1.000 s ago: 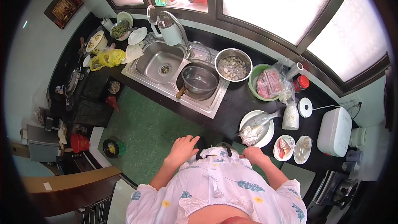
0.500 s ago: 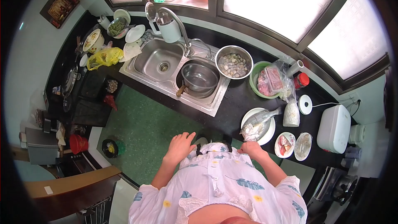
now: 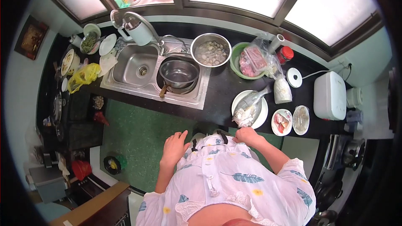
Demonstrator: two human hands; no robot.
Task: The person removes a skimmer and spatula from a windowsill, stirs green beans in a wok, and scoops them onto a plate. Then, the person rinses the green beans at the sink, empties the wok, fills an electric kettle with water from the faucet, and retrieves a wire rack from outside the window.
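My left hand [image 3: 174, 146] hangs over the green floor, beside the waist of my white patterned dress [image 3: 226, 165]. Its fingers are apart and it holds nothing. On the other side of the waist, my right hand [image 3: 247, 135] is closed against the dress, just below the counter edge. What its curled fingers hold, if anything, is hidden. Nearest to it is a whole fish [image 3: 248, 113] lying on a white plate [image 3: 262, 116]. Right of the fish are a patterned dish with pinkish pieces [image 3: 282, 122] and a wrapped oval dish [image 3: 301, 119].
Behind the fish stand a pot of clams [image 3: 211, 50] and a green basin [image 3: 235, 63] with packed meat. A metal bowl [image 3: 179, 72] sits in the right bowl of the double sink [image 3: 200, 100]. A white appliance [image 3: 330, 96] is at right, a yellow bag [image 3: 85, 78] at left.
The view has turned, so the counter things appear further left. Both hands keep nearly the same places beside the waist; the fish and dishes stay put.
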